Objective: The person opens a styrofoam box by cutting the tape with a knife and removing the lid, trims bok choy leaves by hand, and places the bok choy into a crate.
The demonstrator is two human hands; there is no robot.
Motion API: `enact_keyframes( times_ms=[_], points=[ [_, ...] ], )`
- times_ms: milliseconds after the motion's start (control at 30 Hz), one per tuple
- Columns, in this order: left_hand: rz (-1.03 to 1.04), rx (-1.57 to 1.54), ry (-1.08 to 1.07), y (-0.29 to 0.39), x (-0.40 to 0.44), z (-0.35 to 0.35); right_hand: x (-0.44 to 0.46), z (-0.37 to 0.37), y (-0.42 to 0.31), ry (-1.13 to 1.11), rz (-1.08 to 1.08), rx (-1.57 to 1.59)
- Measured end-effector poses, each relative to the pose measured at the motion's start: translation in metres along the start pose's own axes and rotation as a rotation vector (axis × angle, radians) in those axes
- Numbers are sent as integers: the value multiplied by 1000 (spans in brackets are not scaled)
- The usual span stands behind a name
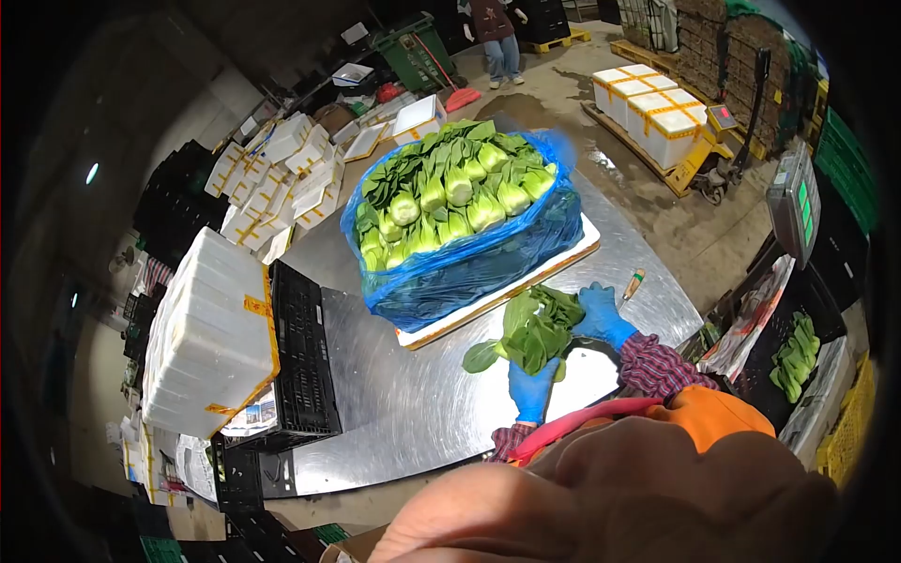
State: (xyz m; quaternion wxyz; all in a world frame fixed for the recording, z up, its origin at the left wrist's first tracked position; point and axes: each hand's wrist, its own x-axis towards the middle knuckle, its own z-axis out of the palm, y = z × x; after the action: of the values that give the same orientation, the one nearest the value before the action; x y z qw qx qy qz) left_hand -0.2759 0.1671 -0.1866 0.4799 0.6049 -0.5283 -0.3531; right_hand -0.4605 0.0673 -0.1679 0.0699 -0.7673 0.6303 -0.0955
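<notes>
My left hand (pixel 532 388), in a blue glove, grips a bok choy (pixel 537 330) from below at the near side of the metal table (pixel 385 385). Its dark leaves spread above the glove and hide most of those fingers. My right hand (pixel 603 315), gloved in blue too, is against the right edge of the leaves with its fingers apart. Just beyond it lies a small knife (pixel 634 282) with a wooden handle. Rows of bok choy (pixel 459 186) fill a box lined with a blue plastic bag (pixel 479 267), farther back on the table.
A white foam box (pixel 208 328) and a black crate (pixel 305 352) stand at the left. To the right are a scale display (pixel 803 208) and a crate holding greens (pixel 797 357). Foam boxes on a pallet jack (pixel 704 159) and another person (pixel 496 42) are behind.
</notes>
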Motion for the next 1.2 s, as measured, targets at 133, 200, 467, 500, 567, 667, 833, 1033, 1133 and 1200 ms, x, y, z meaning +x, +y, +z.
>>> enact_keyframes(
  times_ms=[133,200,467,500,567,667,833,1033,1133,1200],
  points=[
    [21,-216,-59,13,-12,1,0,3,20,-151,-173,180],
    [26,-306,-90,13,-17,3,10,28,36,-21,-476,471],
    [-65,-252,-266,-16,8,-3,21,22,22,-511,-414,1319],
    [-155,-373,-269,-24,13,-4,26,28,24,-593,-438,1213],
    [-345,-607,-270,-32,17,-9,29,30,16,-586,-405,1315],
    [-351,-648,-253,-36,19,-15,29,31,0,-553,-345,1506],
    [-335,-849,-191,-34,16,-5,12,24,-21,-419,-257,1429],
    [-388,-930,-306,-11,5,-1,-24,21,-18,-111,-209,1187],
    [-381,-969,-469,7,-5,18,-61,-6,-4,137,-141,1204],
    [-417,-822,-591,-4,-10,33,-91,-24,16,207,-54,1049]
  ],
)
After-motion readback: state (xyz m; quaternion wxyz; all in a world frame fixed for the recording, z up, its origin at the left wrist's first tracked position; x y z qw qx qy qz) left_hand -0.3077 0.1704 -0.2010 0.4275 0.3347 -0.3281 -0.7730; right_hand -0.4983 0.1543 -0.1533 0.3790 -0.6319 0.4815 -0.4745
